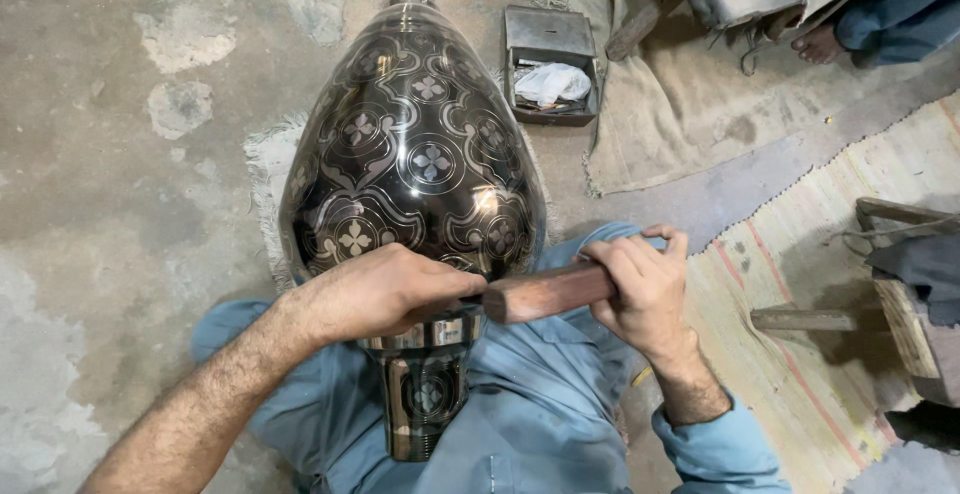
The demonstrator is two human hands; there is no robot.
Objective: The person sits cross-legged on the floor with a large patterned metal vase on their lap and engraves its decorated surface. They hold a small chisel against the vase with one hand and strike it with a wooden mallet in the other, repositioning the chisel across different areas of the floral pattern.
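A large dark metal vase (415, 154) with engraved silver flower and scroll patterns lies across my lap, its narrow neck pointing away and its foot (425, 404) toward me. My left hand (385, 289) rests on the lower body of the vase with its fingers closed, apparently on a small tool that I cannot see. My right hand (645, 289) grips a reddish-brown wooden mallet (545, 292). The mallet's end sits close to my left hand's fingers.
A small open metal box (550, 64) with a white cloth and tools stands on the concrete floor beyond the vase. A beige mat (700, 104) and a striped rug (850, 284) lie right. Another person's bare foot (820, 44) is at top right. A wooden frame (900, 314) stands at the right edge.
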